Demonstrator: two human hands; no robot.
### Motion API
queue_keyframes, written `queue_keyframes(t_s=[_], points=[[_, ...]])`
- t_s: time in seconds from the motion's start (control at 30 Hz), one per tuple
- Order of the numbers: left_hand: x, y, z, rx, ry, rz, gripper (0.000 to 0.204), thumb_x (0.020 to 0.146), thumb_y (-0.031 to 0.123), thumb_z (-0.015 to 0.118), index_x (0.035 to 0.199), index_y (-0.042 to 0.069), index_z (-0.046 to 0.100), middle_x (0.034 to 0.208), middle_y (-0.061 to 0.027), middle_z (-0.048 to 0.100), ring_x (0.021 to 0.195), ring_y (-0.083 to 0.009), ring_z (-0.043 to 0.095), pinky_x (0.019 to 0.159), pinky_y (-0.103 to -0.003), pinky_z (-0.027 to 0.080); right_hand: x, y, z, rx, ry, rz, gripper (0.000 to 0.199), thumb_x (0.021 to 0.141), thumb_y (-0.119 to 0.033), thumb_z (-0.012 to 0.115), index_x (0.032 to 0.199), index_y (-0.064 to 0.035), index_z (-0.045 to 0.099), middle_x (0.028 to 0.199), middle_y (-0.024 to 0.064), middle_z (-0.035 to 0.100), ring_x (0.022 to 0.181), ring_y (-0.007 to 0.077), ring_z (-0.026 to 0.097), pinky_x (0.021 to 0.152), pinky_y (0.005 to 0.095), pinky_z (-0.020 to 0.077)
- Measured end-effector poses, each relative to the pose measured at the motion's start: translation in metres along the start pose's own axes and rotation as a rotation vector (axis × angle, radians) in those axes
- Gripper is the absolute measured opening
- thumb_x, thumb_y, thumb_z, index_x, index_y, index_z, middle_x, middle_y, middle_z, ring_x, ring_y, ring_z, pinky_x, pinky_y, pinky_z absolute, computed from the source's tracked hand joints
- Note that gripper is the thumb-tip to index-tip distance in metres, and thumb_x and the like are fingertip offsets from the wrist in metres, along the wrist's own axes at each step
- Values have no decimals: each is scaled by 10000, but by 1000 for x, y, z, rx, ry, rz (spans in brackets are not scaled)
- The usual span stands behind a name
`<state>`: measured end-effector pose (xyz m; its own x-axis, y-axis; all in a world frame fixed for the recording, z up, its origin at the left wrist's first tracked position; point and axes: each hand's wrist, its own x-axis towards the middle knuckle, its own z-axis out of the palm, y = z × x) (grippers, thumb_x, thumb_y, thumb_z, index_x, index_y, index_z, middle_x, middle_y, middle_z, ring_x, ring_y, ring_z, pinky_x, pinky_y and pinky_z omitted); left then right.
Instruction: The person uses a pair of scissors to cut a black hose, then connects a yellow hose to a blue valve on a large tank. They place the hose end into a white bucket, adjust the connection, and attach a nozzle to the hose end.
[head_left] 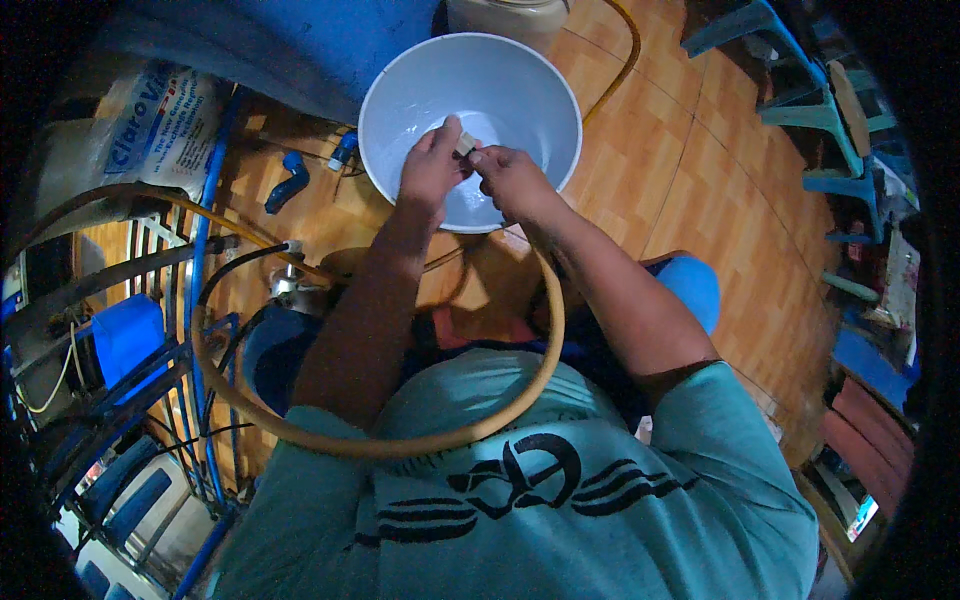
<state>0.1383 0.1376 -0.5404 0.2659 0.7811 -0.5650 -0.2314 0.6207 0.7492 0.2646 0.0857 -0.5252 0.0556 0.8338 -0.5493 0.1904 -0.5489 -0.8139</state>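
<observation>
- The small pale piece (pixel 465 146) is held between both hands, above the inside of the white basin (pixel 400 75), which stands on the wooden floor (pixel 650 170) directly ahead of the person.
- The left hand (pixel 432 165) is closed on the piece from the left side, with the thumb and fingertips pinched on it.
- The right hand (pixel 512 180) is brought against the piece from the right; its fingertips are in contact with the lower right end of the piece.
- The two hands are held together, touching or nearly touching at the piece, so neither is nearer than the other.
- The long axis of the piece appears to run diagonally, from lower left to upper right; the piece is too small for this to be confirmed.
- A shallow layer of water can be seen in the bottom of the basin, below the hands.
- A tan hose (pixel 400 440) is looped across the lap, well apart from the hands.
- A blue pipe fitting (pixel 287 180) lies on the floor to the left of the basin, and a printed sack (pixel 140 130) stands further left.
</observation>
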Motion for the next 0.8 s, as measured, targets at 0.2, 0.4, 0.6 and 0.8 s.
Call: queue_keyframes(t_s=[0.2,0.4,0.6,0.8], points=[[10,-8,21,-43,36,-64,323,997,371,518,927,56,510,922,-194,678,785,-242,656,726,-361,536,8,12,6,-82,34,-57,341,978,-312,493,1002,-13,655,925,152,693,834,307,660,754,397,503],[12,-10,6,-161,-206,-49,301,1020,339,464,919,58,495,964,-224,669,873,-303,666,739,-401,536,-8,-11,-1,443,-183,148,231,986,-323,496,922,-112,565,658,7,502,453,123,433,389,296,321],[-2,-5,-6,-255,-324,-3,568,1008,560,296,1113,39,498,1150,-247,613,1049,-324,609,934,-431,467,-6,-7,-7,417,-284,139,246,1001,-343,487,1012,-114,576,638,-24,456,420,80,359,374,254,275],[-16,11,-25,-28,-215,211,674,998,559,254,1300,-5,469,1203,-191,606,1085,-237,580,978,-378,427,-7,-8,-21,412,-331,62,281,1029,-359,440,1085,-115,569,602,-45,396,427,75,333,381,238,278]])
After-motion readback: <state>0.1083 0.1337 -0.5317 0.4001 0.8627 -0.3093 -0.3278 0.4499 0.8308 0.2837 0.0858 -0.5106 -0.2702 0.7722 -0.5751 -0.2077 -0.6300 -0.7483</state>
